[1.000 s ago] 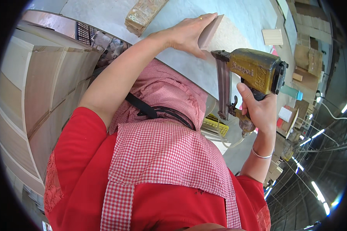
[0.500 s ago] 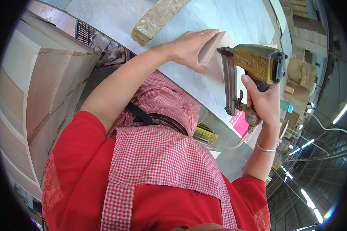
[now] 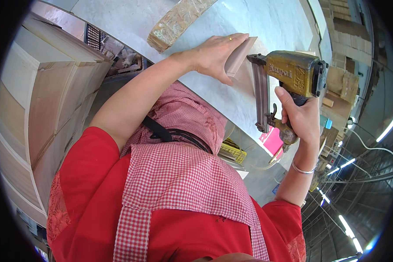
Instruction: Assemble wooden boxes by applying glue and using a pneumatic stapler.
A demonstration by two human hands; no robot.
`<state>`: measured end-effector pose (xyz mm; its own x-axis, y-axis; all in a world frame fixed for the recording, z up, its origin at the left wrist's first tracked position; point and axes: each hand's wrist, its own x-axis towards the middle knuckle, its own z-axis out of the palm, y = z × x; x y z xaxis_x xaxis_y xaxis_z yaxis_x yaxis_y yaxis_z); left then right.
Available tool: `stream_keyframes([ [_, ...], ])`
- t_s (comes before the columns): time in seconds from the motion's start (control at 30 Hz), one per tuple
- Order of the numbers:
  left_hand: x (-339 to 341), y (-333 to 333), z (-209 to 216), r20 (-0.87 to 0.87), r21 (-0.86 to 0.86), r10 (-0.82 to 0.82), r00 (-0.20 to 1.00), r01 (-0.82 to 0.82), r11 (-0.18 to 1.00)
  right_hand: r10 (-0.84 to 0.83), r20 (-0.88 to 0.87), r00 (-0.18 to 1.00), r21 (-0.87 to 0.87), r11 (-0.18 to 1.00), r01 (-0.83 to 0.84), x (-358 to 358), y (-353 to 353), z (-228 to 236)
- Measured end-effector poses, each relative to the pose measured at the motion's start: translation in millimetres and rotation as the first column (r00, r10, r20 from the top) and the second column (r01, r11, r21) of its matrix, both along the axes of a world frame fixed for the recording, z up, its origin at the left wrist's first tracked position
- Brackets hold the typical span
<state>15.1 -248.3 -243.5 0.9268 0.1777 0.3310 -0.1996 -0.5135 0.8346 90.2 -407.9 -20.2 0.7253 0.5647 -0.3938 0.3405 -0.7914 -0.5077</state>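
Note:
My right hand point(image 3: 302, 114) is wrapped round the grip of a worn yellow-and-black pneumatic nail gun point(image 3: 291, 72). Its thumb lies along the handle, and the gun's nose points left, toward a wooden piece. That piece, a small wooden frame with thin pinkish-brown boards point(image 3: 241, 57), stands on the pale worktable point(image 3: 275, 22). My left hand point(image 3: 217, 56) spans the frame's left side, thumb at its near end and fingers at its far end, gripping it. A small gap shows between the gun's nose and the wood. The frame's inner side is partly hidden by my hand.
A long block wrapped in brown tape point(image 3: 172, 27) lies on the table beyond my left forearm. Tall stacked wooden panels point(image 3: 52, 100) stand at the left. A pink item point(image 3: 273, 140) sits at the table's near edge. A yellow plastic basket point(image 3: 233, 151) is below it.
The nail gun and my right hand have shifted very slightly right. My left hand keeps its hold on the wooden frame, almost unmoved.

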Motion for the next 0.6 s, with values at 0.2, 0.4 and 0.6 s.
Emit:
stream_keyframes([
  [0.2,-1.7,0.9,-1.2,-0.029,-0.039,-0.012,0.999,0.011,0.999,0.029,0.032,0.999,-0.055,0.998,-0.027,1.3,4.9,0.2],
  [0.4,-0.9,-0.2,1.5,-0.055,-0.008,-0.005,0.998,0.005,1.0,0.05,0.063,0.997,-0.014,0.999,-0.049,-0.9,-4.6,4.7],
  [0.6,-8.5,-3.3,10.2,-0.062,-0.099,-0.011,0.998,0.005,0.995,-0.152,0.232,0.961,0.147,0.982,0.119,-2.5,-62.6,18.6],
])
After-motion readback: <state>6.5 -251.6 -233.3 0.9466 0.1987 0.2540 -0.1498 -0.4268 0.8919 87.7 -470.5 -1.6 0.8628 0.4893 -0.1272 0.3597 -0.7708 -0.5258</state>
